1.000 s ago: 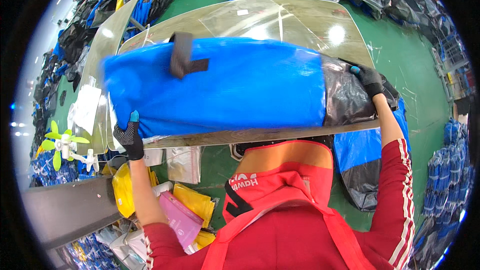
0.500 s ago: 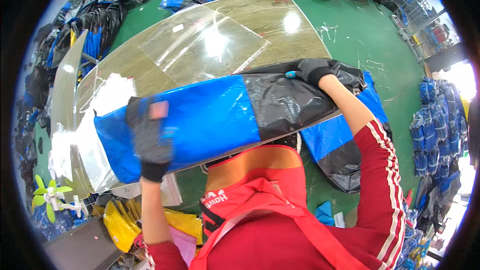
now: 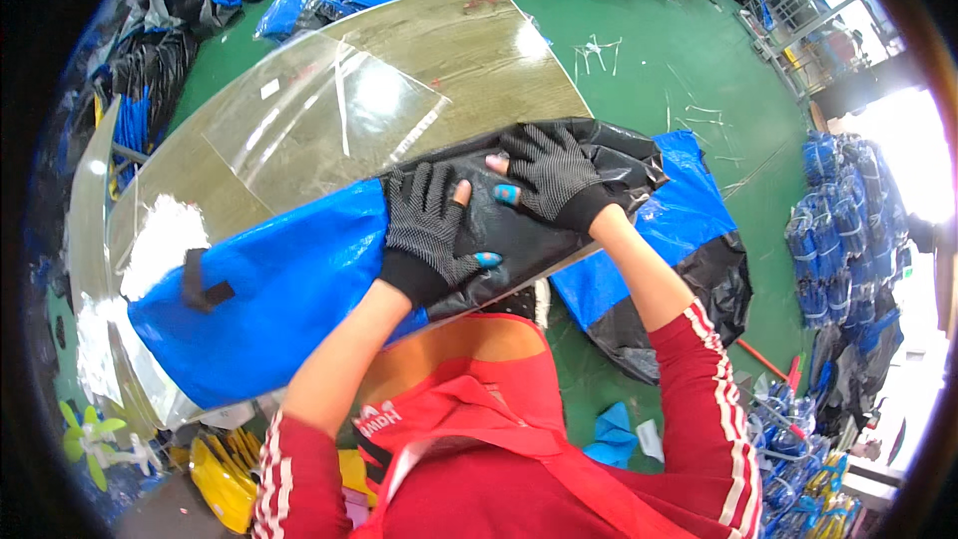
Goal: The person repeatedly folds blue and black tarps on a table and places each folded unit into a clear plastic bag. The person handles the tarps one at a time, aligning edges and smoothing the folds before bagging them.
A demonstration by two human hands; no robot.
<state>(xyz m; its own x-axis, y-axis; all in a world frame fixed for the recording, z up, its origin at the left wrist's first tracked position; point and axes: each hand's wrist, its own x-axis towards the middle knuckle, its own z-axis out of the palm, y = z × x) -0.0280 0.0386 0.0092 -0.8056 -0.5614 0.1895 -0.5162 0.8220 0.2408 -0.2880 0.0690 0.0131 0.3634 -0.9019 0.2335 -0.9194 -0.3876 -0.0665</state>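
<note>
A long folded piece of shiny blue and black plastic material (image 3: 279,269), perhaps a bag, lies across the near side of the table. Its blue part is on the left and its black part on the right, with a short black strap near the left end. My left hand (image 3: 427,225), in a dark dotted glove with bare fingertips, presses flat where blue meets black, fingers spread. On the black part, my right hand (image 3: 551,172) lies flat in a matching glove. Blue wrapping shows on a digit of each hand.
Beyond the material, a clear plastic sheet (image 3: 329,110) lies on the wood-patterned table (image 3: 479,50). A second blue and black piece (image 3: 689,210) hangs at the right. Tied blue bundles (image 3: 843,230) stack farther right; yellow bags (image 3: 225,479) sit below left. A small green fan (image 3: 92,439) is at left.
My left hand has moved right from the blue part to the colour join, uncovering the black strap. My right hand has shifted left and nearer on the black part. The whole view has shifted.
</note>
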